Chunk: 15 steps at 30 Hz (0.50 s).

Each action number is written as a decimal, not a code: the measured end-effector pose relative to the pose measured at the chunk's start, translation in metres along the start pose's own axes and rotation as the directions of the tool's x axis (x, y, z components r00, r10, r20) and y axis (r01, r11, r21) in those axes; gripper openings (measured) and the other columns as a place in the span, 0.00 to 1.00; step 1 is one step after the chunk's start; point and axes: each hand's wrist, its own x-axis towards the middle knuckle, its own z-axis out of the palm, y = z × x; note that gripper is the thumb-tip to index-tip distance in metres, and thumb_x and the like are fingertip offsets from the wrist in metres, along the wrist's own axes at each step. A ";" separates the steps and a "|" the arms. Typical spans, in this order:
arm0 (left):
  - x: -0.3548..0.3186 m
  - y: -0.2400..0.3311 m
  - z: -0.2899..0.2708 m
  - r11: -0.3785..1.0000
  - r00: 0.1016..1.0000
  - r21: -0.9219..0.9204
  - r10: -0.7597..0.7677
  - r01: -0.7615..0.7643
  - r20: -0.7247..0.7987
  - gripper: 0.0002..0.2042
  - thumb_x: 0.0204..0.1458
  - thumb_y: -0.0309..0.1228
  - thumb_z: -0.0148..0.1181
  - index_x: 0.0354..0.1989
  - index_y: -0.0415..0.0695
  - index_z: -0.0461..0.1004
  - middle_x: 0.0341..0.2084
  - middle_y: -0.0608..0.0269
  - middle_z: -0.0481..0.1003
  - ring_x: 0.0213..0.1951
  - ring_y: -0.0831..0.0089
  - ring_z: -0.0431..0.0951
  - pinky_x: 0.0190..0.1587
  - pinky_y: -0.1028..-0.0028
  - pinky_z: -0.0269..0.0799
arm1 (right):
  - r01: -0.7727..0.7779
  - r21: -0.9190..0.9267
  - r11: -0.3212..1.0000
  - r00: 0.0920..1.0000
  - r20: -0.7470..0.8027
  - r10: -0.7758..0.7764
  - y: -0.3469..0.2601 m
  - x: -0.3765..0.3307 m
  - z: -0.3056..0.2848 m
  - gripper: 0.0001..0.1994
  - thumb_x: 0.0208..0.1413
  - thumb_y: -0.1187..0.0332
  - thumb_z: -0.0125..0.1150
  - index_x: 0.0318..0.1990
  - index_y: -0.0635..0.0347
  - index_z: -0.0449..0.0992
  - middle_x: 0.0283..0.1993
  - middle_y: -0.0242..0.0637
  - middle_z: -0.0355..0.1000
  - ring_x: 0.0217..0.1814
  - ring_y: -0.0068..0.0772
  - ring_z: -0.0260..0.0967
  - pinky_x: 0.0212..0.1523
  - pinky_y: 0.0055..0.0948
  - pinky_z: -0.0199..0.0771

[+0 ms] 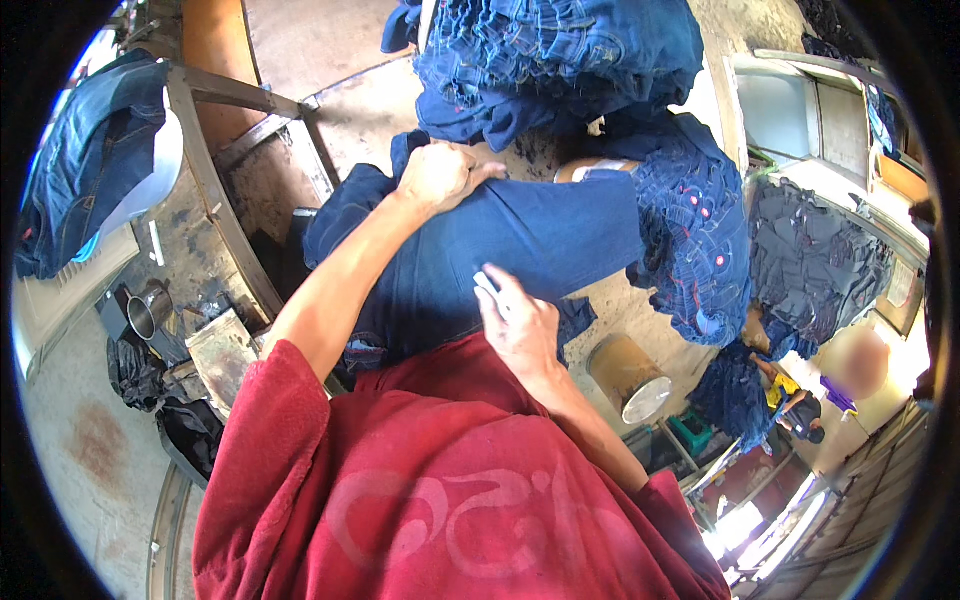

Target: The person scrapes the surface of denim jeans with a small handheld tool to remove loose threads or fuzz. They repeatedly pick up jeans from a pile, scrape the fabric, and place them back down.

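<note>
Dark blue denim trousers (540, 225) lie across my lap, with one leg stretched out to the right. My left hand (437, 180) is closed on the far edge of the denim, its thumb pointing right; the fingertips are partly hidden. Over the near part of the same garment, my right hand (522, 328) pinches a small whitish object (486, 284) between thumb and fingers. Too little of that object shows to tell its kind.
Ahead rises a large pile of denim garments (570, 60) with gathered waists. More denim (695, 230) hangs at the right, above a brown cylinder (628, 380). Wooden framing (225, 200) stands at left. Another person (800, 412) is at the far right, near dark garments (815, 260).
</note>
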 end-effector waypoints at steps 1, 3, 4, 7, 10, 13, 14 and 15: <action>-0.005 0.007 -0.013 1.000 0.999 -0.011 -0.027 0.026 -0.047 0.20 0.63 0.50 0.69 0.33 0.42 0.82 0.25 0.53 0.81 0.30 0.51 0.85 0.35 0.58 0.81 | -0.039 0.033 0.999 0.999 -0.025 0.040 0.001 0.001 -0.005 0.10 0.68 0.69 0.67 0.53 0.59 0.80 0.34 0.42 0.85 0.33 0.45 0.86 0.34 0.40 0.84; -0.031 0.028 -0.043 0.996 0.977 -0.073 -0.071 0.058 -0.200 0.17 0.59 0.43 0.74 0.42 0.43 0.77 0.31 0.55 0.78 0.37 0.52 0.83 0.42 0.58 0.78 | -0.029 -0.011 1.000 0.991 -0.134 0.027 0.006 0.006 -0.007 0.11 0.70 0.71 0.66 0.55 0.61 0.77 0.38 0.41 0.83 0.37 0.45 0.84 0.39 0.41 0.83; -0.056 0.043 -0.057 0.991 0.957 -0.031 -0.136 0.132 -0.257 0.14 0.57 0.39 0.75 0.40 0.44 0.78 0.35 0.54 0.78 0.39 0.52 0.80 0.45 0.57 0.76 | -0.011 -0.007 1.000 0.991 -0.134 0.011 0.009 0.009 -0.005 0.11 0.68 0.69 0.68 0.54 0.60 0.76 0.41 0.42 0.79 0.41 0.47 0.79 0.43 0.43 0.79; -0.145 0.088 -0.079 0.999 0.945 0.026 -0.028 0.038 -0.325 0.14 0.48 0.37 0.82 0.36 0.48 0.81 0.37 0.63 0.79 0.44 0.57 0.78 0.48 0.59 0.72 | 0.081 -0.126 0.989 0.994 -0.064 -0.090 0.019 0.012 0.011 0.20 0.61 0.53 0.76 0.53 0.52 0.79 0.43 0.37 0.78 0.47 0.46 0.75 0.49 0.45 0.70; -0.194 0.103 -0.055 0.987 0.956 0.098 -0.092 0.123 -0.277 0.13 0.50 0.35 0.79 0.42 0.49 0.85 0.45 0.65 0.80 0.50 0.59 0.77 0.51 0.59 0.72 | 0.233 -0.229 0.945 0.964 -0.072 -0.255 0.031 0.010 0.029 0.15 0.58 0.58 0.76 0.50 0.49 0.83 0.39 0.28 0.75 0.43 0.38 0.73 0.46 0.43 0.68; -0.214 0.098 -0.032 0.976 0.956 0.133 -0.133 0.172 -0.260 0.10 0.52 0.33 0.76 0.41 0.47 0.84 0.47 0.65 0.79 0.51 0.59 0.76 0.52 0.58 0.70 | 0.337 -0.327 0.883 0.922 -0.072 -0.379 0.043 0.011 0.035 0.11 0.57 0.62 0.75 0.46 0.49 0.82 0.38 0.27 0.75 0.39 0.36 0.75 0.41 0.41 0.72; -0.216 0.095 -0.028 0.971 0.966 0.148 -0.156 0.189 -0.205 0.09 0.53 0.32 0.75 0.40 0.46 0.84 0.47 0.65 0.79 0.51 0.59 0.76 0.52 0.58 0.70 | 0.376 -0.362 0.853 0.903 -0.062 -0.425 0.047 0.013 0.034 0.11 0.57 0.63 0.75 0.45 0.49 0.82 0.37 0.27 0.75 0.38 0.36 0.76 0.39 0.40 0.73; -0.217 0.093 -0.027 0.970 0.957 0.155 -0.143 0.186 -0.252 0.09 0.54 0.33 0.75 0.40 0.46 0.83 0.47 0.66 0.79 0.52 0.59 0.76 0.52 0.59 0.70 | 0.355 -0.375 0.856 0.907 -0.082 -0.412 0.050 0.015 0.031 0.10 0.58 0.63 0.73 0.45 0.48 0.81 0.38 0.27 0.74 0.37 0.36 0.76 0.37 0.40 0.74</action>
